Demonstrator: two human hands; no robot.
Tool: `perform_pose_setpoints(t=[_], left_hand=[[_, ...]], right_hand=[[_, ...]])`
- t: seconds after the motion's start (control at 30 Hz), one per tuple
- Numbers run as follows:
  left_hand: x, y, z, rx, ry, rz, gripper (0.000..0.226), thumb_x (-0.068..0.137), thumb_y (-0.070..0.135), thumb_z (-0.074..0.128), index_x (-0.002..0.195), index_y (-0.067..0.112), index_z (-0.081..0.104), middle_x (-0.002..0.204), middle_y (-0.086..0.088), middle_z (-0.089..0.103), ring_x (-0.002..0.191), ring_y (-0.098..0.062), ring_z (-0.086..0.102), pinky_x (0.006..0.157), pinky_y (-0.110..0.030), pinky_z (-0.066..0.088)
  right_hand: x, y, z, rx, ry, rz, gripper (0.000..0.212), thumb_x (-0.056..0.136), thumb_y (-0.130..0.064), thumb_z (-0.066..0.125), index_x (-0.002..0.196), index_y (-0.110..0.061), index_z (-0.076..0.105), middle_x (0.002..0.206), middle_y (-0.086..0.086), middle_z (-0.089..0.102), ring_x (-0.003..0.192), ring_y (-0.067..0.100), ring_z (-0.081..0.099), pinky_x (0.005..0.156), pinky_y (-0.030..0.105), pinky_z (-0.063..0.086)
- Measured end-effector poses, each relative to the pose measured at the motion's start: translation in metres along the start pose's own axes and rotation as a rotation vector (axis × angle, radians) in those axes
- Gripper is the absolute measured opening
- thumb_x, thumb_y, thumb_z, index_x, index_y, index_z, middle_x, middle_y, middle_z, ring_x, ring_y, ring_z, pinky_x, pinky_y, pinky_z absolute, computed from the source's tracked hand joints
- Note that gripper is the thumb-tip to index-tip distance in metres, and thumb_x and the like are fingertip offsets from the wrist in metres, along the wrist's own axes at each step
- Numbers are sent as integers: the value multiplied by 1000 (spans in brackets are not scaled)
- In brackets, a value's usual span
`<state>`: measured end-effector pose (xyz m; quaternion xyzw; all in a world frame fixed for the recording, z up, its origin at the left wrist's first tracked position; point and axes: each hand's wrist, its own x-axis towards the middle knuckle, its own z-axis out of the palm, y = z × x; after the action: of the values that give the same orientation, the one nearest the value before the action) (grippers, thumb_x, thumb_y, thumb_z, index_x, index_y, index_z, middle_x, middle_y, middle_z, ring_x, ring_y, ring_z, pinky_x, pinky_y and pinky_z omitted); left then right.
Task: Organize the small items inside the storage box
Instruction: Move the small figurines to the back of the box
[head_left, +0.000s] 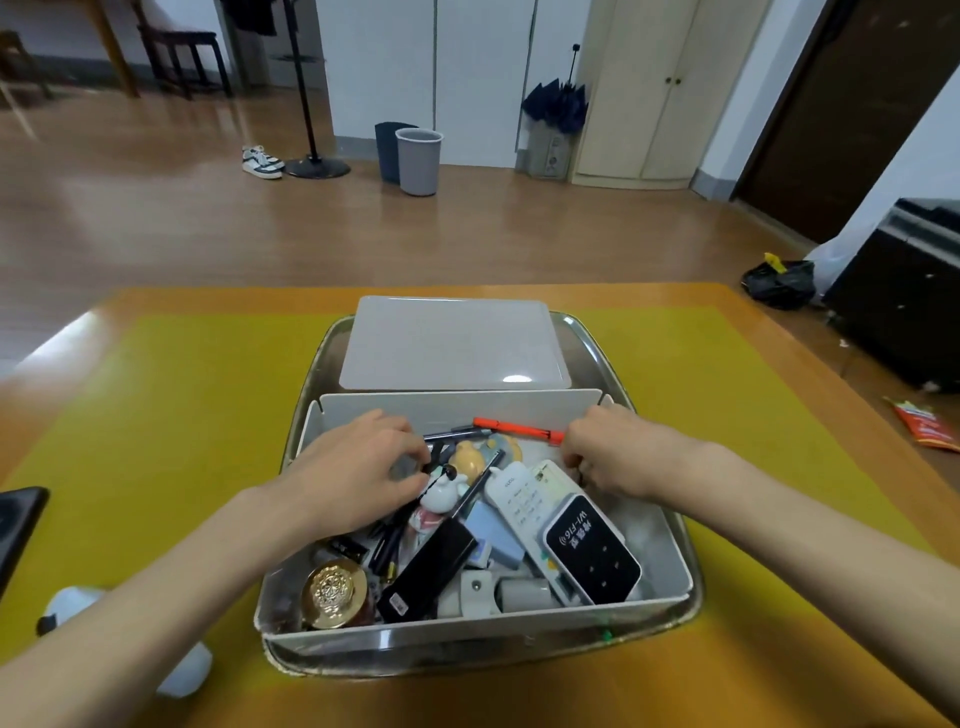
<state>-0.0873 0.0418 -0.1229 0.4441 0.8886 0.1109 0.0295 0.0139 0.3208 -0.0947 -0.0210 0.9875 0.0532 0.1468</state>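
Note:
A white storage box (467, 623) stands on a metal tray (587, 338), full of jumbled small items. Among them are a white remote (524, 506), a black Wi-Fi device (592, 556), a black rectangular gadget (426, 571), a gold-lidded jar (332, 592), a small panda figure (441, 491) and dark pens (457, 434). My left hand (353, 473) reaches into the box with fingers curled around something small by the panda figure. My right hand (613, 452) pinches the end of an orange pen (514, 429) at the box's far right.
The box's white lid (452, 343) lies flat on the tray behind the box. A yellow mat (156, 415) covers the wooden table. A white and black toy (67, 608) sits near my left forearm, a dark device (15, 525) at the left edge.

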Motion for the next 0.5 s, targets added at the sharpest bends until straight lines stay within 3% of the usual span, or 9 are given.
perform_pose_setpoints(t=[0.07,0.17,0.23,0.3,0.4,0.5], left_hand=[[-5,3,-2,-10,-3,-3,31,92,53,50,114,36,65,111,16,58,108,-6,48,86,-34,49],[-12,8,-5,-25,20,1,29,93,48,51,113,33,66,110,14,58,106,-8,50,88,-36,49],[-17,12,-8,-31,41,8,27,94,44,52,112,31,66,110,13,58,104,-9,50,88,-37,48],[-24,17,-11,-36,64,3,24,94,42,54,111,31,66,109,13,60,104,-10,51,87,-38,48],[-35,22,-15,-28,82,-19,23,93,43,56,110,32,66,108,16,63,104,-9,57,82,-37,52],[-42,27,-15,-6,105,-30,24,91,43,60,112,33,65,109,16,63,105,-10,56,82,-35,52]], right_hand=[[-1,3,3,13,65,-16,21,83,-4,60,92,-18,73,88,8,66,89,35,64,72,36,52],[-1,6,6,10,98,-21,25,85,-8,62,102,-21,73,102,9,70,96,34,64,73,33,47],[-2,6,5,-23,104,-32,27,86,-10,61,105,-24,73,106,8,70,98,34,63,70,31,41],[-9,7,-2,-31,127,-30,24,86,-13,61,103,-25,72,104,5,71,97,32,64,71,33,46],[-26,5,-15,47,253,-22,19,86,-27,67,104,-32,72,99,-7,72,94,23,66,74,36,53],[-43,-12,-19,241,378,-60,15,86,-38,70,101,-36,73,95,-19,72,84,3,64,73,30,51]])
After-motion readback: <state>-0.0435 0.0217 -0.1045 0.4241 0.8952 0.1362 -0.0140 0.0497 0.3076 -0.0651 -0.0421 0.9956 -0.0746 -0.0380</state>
